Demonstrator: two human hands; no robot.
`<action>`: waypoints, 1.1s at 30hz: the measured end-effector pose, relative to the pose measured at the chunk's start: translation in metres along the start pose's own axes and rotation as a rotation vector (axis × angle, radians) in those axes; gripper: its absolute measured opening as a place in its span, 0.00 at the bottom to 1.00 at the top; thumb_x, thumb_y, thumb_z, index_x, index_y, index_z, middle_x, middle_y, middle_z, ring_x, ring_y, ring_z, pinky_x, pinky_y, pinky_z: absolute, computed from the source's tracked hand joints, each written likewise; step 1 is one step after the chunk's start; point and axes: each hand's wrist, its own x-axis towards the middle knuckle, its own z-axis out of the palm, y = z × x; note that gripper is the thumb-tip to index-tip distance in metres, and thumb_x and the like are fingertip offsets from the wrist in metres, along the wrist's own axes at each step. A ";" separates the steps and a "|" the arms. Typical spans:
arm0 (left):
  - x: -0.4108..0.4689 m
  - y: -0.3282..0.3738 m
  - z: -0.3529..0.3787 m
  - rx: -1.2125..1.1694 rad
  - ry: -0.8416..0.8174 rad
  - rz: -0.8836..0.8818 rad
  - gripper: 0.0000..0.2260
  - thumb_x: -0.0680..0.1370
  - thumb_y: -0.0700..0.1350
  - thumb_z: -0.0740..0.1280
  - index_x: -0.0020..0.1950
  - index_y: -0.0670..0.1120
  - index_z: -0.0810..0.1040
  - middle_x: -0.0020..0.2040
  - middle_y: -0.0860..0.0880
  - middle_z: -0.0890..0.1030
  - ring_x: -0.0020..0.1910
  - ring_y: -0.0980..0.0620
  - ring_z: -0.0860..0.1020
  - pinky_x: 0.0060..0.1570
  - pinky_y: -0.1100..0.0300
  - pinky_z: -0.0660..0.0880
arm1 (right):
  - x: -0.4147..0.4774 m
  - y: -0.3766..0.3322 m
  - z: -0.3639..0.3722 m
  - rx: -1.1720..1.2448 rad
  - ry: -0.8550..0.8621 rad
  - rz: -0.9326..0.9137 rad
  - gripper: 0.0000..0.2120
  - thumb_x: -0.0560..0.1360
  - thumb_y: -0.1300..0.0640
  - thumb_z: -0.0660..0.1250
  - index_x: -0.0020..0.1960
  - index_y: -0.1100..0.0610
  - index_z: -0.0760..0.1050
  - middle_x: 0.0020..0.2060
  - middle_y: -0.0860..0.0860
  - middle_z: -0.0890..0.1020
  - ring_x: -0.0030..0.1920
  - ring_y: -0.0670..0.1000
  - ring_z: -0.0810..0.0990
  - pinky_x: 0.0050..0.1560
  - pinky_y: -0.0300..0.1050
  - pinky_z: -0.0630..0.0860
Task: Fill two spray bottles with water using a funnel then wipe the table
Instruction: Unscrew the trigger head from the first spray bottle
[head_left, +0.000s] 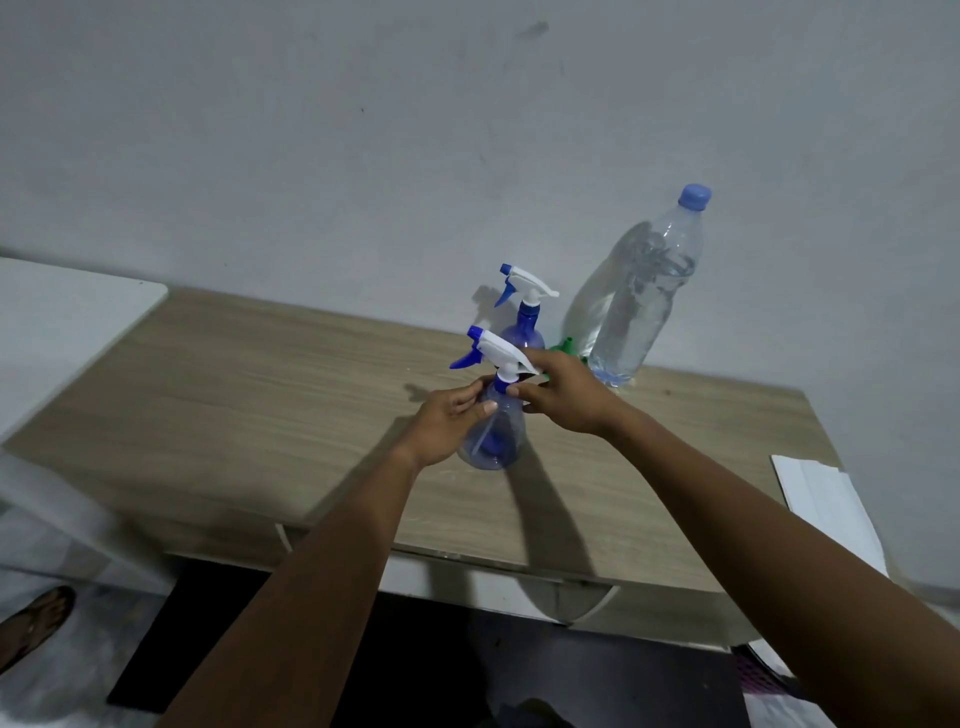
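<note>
A clear blue spray bottle (493, 441) with a white and blue trigger head stands near the middle of the wooden table (260, 374). My left hand (447, 421) wraps around its body. My right hand (563, 395) grips the collar just under the trigger head. A second spray bottle (524, 322) of the same kind stands behind it. A green funnel (569, 347) peeks out behind my right hand, mostly hidden. A large clear water bottle (639, 291) with a blue cap stands at the back right, holding water.
A white cloth or paper (826, 504) lies at the table's right edge. A white surface (62, 317) adjoins the table on the left. The wall rises right behind the bottles. A sandalled foot (36, 623) shows on the floor at lower left.
</note>
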 end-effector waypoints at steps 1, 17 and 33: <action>0.000 0.000 0.000 0.004 -0.003 -0.006 0.23 0.81 0.41 0.66 0.76 0.45 0.68 0.66 0.52 0.78 0.65 0.56 0.76 0.67 0.61 0.72 | -0.001 0.000 -0.001 0.001 -0.013 0.003 0.11 0.78 0.59 0.72 0.60 0.53 0.81 0.52 0.52 0.84 0.53 0.55 0.83 0.55 0.58 0.83; 0.001 0.000 0.002 -0.015 0.023 0.019 0.21 0.81 0.37 0.65 0.74 0.41 0.69 0.65 0.50 0.78 0.65 0.56 0.75 0.57 0.72 0.74 | 0.000 -0.011 0.008 -0.134 0.124 -0.061 0.17 0.76 0.53 0.75 0.61 0.56 0.78 0.48 0.46 0.80 0.47 0.47 0.77 0.44 0.36 0.70; 0.000 0.000 -0.002 0.026 -0.027 0.005 0.21 0.82 0.39 0.64 0.76 0.45 0.69 0.68 0.49 0.78 0.68 0.54 0.75 0.70 0.60 0.70 | -0.009 -0.005 0.006 0.124 0.095 0.091 0.17 0.75 0.52 0.76 0.61 0.56 0.81 0.50 0.51 0.84 0.50 0.53 0.85 0.42 0.50 0.86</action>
